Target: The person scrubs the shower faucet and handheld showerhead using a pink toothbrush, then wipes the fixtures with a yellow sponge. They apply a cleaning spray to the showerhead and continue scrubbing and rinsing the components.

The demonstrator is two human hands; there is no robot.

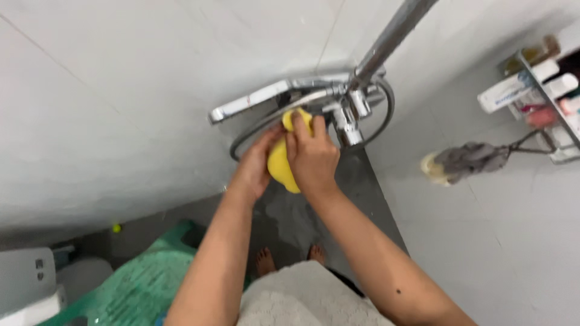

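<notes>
Grey knitted garment (305, 299), nearest the lens: lower part cut off by the frame's bottom edge; two bare feet (290, 258) partly hidden behind it on the dark floor (362, 199).

Yellow sponge (281, 162): held against the chrome shower mixer (290, 96), just below its body; middle portion covered by fingers, upper tip and lower lobe showing.

Right hand (312, 158): clenched over the sponge from the front, knuckles toward the camera.

Left hand (257, 166): cupped on the sponge's left side, palm hidden; fingertips touched it.

Chrome hose (386, 115): looped behind the mixer, partly hidden by the hands.

Riser pipe (393, 36): cut off at the top edge.

Wire shelf (544, 90) with bottles: blurred, cut off at right; grey cloth (465, 160) hung from it.

Green mat (139, 284) and white fixture (27, 284): cropped at lower left.
</notes>
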